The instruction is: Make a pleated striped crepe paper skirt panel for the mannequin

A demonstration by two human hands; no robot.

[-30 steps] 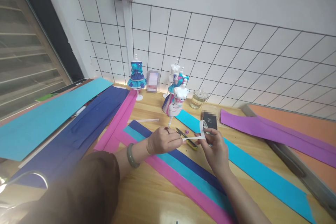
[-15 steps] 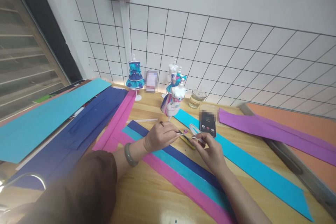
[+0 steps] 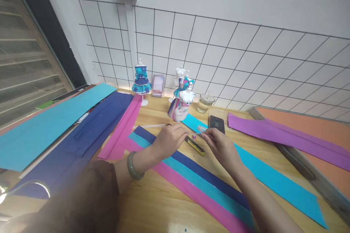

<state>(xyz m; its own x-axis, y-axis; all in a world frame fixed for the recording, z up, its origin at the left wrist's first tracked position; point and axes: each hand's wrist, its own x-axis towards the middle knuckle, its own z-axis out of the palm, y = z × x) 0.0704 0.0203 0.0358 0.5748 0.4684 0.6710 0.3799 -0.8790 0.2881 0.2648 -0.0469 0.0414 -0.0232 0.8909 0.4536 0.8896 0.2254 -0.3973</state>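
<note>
My left hand (image 3: 172, 140), a ring on one finger and a bangle at the wrist, is closed in a pinch on one end of a thin pale strip (image 3: 195, 133). The other end is pinched by my right hand (image 3: 220, 147), so the strip runs taut between the fingertips. A small white tape roll (image 3: 201, 128) shows just beyond my right fingertips; whether that hand touches it I cannot tell. Below the strip lies a yellow-and-black cutter (image 3: 196, 146), with a tiny pink piece (image 3: 194, 137) beside it. Under my forearms runs a layered navy, turquoise and pink band (image 3: 202, 178).
Small white dress forms (image 3: 186, 98) and a blue-dressed one (image 3: 141, 80) stand at the back. Near them are a glass cup (image 3: 205, 103) and a phone (image 3: 217, 124). Blue sheets (image 3: 284, 189), purple material (image 3: 279, 134) and navy fabric (image 3: 90, 127) lie around.
My hands have drawn apart slightly, with the strip now stretched between them. The cutter shows more fully on the table. The phone screen has gone from call buttons to mostly dark.
</note>
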